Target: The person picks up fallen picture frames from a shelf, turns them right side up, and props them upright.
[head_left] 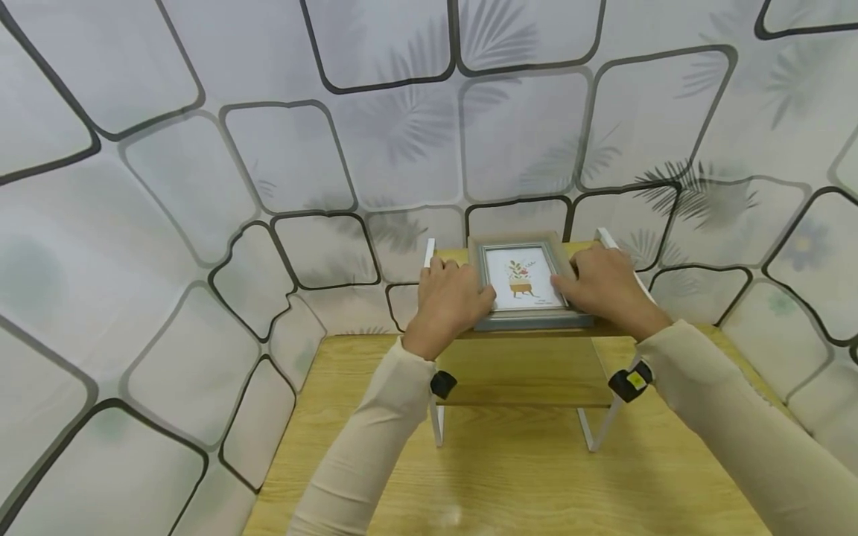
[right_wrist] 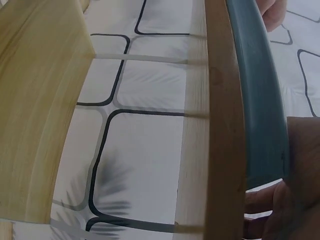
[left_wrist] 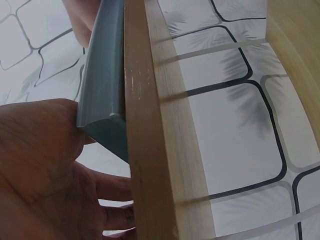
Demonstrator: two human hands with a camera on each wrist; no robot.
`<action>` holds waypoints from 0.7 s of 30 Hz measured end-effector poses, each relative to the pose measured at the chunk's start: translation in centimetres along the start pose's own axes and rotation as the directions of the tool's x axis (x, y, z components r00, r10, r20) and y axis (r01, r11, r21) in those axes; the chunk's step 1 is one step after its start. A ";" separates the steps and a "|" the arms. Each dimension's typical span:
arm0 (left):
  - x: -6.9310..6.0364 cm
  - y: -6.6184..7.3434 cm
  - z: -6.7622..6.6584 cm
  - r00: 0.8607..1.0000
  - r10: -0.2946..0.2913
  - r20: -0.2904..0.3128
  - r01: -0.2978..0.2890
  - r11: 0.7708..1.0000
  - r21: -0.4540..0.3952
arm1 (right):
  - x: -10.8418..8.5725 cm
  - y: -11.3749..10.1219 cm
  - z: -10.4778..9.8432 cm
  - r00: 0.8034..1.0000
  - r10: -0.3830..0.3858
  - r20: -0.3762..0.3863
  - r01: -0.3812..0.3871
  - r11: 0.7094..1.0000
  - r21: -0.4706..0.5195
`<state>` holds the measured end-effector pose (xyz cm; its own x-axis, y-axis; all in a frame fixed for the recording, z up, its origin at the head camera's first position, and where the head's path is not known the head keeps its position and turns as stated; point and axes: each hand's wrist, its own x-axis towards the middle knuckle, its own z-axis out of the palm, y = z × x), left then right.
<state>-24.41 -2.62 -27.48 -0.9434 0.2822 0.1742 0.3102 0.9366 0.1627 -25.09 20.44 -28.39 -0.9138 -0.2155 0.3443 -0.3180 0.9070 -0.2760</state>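
Observation:
A picture frame (head_left: 519,318) with a grey border lies face up on the upper board (head_left: 447,255) of a small two-tier stand. Its print shows a potted plant. From the left side, my left hand (head_left: 447,298) grips the frame, thumb against its border. My right hand (head_left: 606,286) holds the opposite side the same way. The left wrist view shows the frame's blue-grey edge (left_wrist: 102,75) beside the left hand (left_wrist: 45,170), with fingers reaching down near the board. In the right wrist view the right hand (right_wrist: 305,190) is partly cut off.
The stand has a lower shelf (head_left: 529,372) and white metal legs (head_left: 596,432). It stands on a wood-grain table (head_left: 375,447). Patterned fabric walls (head_left: 402,149) enclose the back and sides.

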 end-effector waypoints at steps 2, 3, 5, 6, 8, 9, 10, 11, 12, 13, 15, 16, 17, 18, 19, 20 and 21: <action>0.0 0.0 0.1 1.000 0.003 -0.011 -0.003 1.000 -0.002 | 0.0 0.0 0.0 1.000 0.007 -0.001 -0.007 1.000 0.008; 0.0 0.0 0.1 1.000 0.006 -0.018 -0.006 1.000 -0.005 | -0.1 0.0 0.0 1.000 0.006 -0.005 -0.006 1.000 0.007; 0.0 0.0 0.2 0.999 0.011 -0.040 -0.011 1.000 -0.006 | -0.1 -0.1 -0.1 1.000 0.008 -0.012 -0.007 1.000 0.010; 0.1 0.0 0.2 0.998 0.014 -0.054 -0.015 1.000 -0.007 | -0.1 -0.1 -0.1 1.000 0.011 -0.018 -0.010 1.000 0.017; 0.1 0.0 0.2 0.996 0.017 -0.083 -0.018 1.000 -0.012 | -0.1 -0.3 -0.2 0.999 0.024 -0.022 -0.023 0.999 0.047; 0.1 0.0 0.2 0.995 0.017 -0.100 -0.019 1.000 -0.015 | -0.1 -0.3 -0.3 0.999 0.030 -0.024 -0.029 0.998 0.063; 0.1 0.1 0.2 0.993 0.017 -0.115 -0.019 1.000 -0.017 | -0.1 -0.4 -0.4 0.999 0.039 -0.022 -0.037 0.996 0.085; 0.1 0.1 0.2 0.991 0.016 -0.132 -0.019 1.000 -0.021 | -0.2 -0.4 -0.5 0.999 0.047 -0.019 -0.045 0.993 0.106; 0.1 0.1 0.2 0.989 0.015 -0.149 -0.020 0.999 -0.029 | -0.2 -0.5 -0.5 0.998 0.055 -0.014 -0.053 0.991 0.126; 0.1 0.2 0.2 0.986 0.013 -0.167 -0.020 0.999 -0.041 | -0.2 -0.6 -0.6 0.998 0.063 -0.005 -0.062 0.988 0.144; 0.2 0.3 0.2 0.980 0.007 -0.200 -0.022 0.997 -0.070 | -0.3 -0.7 -0.8 0.997 0.080 0.015 -0.081 0.982 0.171; 0.2 0.3 0.2 0.977 0.001 -0.214 -0.020 0.996 -0.089 | -0.3 -0.8 -0.9 0.996 0.089 0.029 -0.093 0.978 0.185; 0.2 0.3 0.2 0.974 -0.009 -0.226 -0.017 0.993 -0.113 | -0.3 -0.9 -1.0 0.994 0.100 0.044 -0.107 0.974 0.202; 0.2 0.3 0.2 0.972 -0.020 -0.236 -0.014 0.990 -0.140 | -0.3 -0.9 -1.1 0.992 0.112 0.061 -0.123 0.968 0.217; 0.2 0.3 0.2 0.969 -0.031 -0.244 -0.010 0.986 -0.166 | -0.3 -0.9 -1.2 0.989 0.124 0.078 -0.139 0.963 0.231; 0.1 0.4 0.2 0.968 -0.039 -0.249 -0.011 0.981 -0.195 | -0.3 -0.9 -1.3 0.986 0.135 0.093 -0.154 0.959 0.240; 0.1 0.3 0.2 0.966 -0.047 -0.256 -0.012 0.975 -0.223 | -0.4 -0.9 -1.5 0.985 0.142 0.103 -0.163 0.955 0.248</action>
<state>-24.47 -2.21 -27.63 -0.8955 0.1756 0.4089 0.3396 0.8634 0.3732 -24.10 20.21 -26.95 -0.9708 -0.1208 0.2075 -0.2170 0.8114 -0.5428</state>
